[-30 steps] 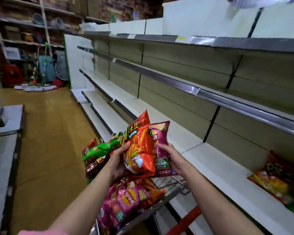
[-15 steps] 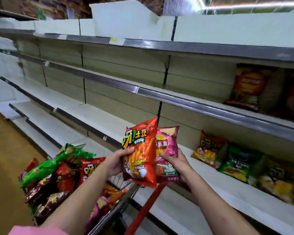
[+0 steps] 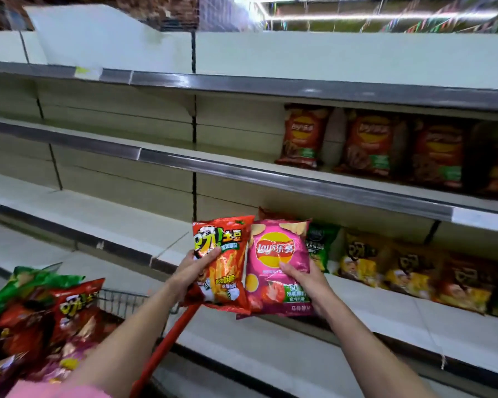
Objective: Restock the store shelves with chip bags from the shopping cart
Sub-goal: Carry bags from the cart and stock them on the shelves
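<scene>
Chip bags now split apart: left hand (image 3: 194, 272) grips the orange bag (image 3: 222, 262), right hand (image 3: 305, 280) the pink bag (image 3: 276, 265) (shelf row (image 3: 408, 268) swings closer), ready for placing.

The bag in the left hand (image 3: 191, 272) is a red-orange bag (image 3: 222, 262) printed with yellow fries and green lettering; the bag in the right hand (image 3: 308, 282) is a pink bag (image 3: 276, 265) bearing a red-and-yellow round logo and a green label. Shelf boards (image 3: 270, 165) are off-white with grey metallic edge strips — back panels beige. Upper-shelf bags (image 3: 368, 142) are dark red-brown with yellow logos; the cart handle (image 3: 161, 349) is red — the sleeve (image 3: 61, 390) is pink.
</scene>
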Tool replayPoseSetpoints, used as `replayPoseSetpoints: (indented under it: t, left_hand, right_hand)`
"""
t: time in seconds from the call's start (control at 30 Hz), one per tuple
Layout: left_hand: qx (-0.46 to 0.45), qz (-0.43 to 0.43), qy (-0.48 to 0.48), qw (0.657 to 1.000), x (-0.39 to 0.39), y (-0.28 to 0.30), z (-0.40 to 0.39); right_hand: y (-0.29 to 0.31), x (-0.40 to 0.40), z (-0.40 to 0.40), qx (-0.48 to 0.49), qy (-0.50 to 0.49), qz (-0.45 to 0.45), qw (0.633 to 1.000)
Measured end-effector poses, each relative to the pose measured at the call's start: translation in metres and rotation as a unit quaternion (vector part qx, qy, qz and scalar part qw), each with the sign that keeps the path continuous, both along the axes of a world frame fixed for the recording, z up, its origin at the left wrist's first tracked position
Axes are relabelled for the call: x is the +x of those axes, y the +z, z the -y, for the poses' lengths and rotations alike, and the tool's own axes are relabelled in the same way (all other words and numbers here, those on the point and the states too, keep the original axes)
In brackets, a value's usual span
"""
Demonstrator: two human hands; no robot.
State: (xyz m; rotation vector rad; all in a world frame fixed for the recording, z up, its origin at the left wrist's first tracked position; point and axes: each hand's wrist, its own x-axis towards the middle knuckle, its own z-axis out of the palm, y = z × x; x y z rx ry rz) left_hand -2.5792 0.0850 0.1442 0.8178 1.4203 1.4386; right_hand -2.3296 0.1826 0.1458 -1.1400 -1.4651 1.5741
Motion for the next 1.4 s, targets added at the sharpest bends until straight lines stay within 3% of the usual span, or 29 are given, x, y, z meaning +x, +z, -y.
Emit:
replayPoseSetpoints:
  t: [0.57, 0.8, 1.4]
  left_hand:
    - [-0.011, -0.059, -0.055, 0.997, 0.170, -0.001, 0.004]
    - [-0.002, -0.040, -0.098, 0.994, 0.257, -0.006, -0.003]
    - [-0.018, -0.037, -0.310, 0.950, 0.489, -0.018, -0.015]
  right_hand:
    - [-0.022, 0.177, 0.047, -0.015, -0.088, -0.009, 0.996]
    - [-0.020, 0.262, 0.076, -0.007, -0.152, 0.009, 0.988]
    - [-0.028, 0.469, 0.170, -0.039, -0.367, 0.042, 0.928]
